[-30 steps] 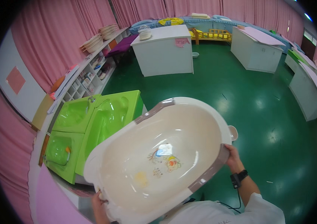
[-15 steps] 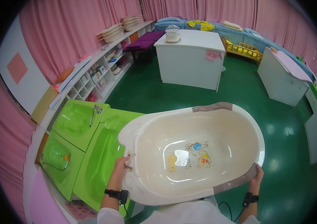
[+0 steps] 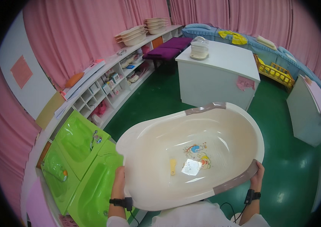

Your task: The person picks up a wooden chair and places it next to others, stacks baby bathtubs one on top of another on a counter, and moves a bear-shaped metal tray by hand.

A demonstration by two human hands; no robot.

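bright room, white glare in tub (image 3: 221,153), dark bowed edges

Smooth, glossy plastic is being shown by the cream tub (image 3: 160,147) and green basins (image 3: 94,187), shiny metal by the tap (image 3: 95,139), matt cloth by pink curtains (image 3: 73,41); light is being mirrored by the floor (image 3: 279,162).

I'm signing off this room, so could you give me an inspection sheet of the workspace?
Surface: green floor, glossy.
Things: cream bathtub, yellow piece inside it.
Clutter: lidded container on the white cabinet; stacked tubs further back.
Hands: left hand at the bathtub's left end, fingers hidden; right hand grips its brownish side handle.
Cables: thin black cable hanging at each wrist.
Surroundings: green basins at left, pink curtains behind.
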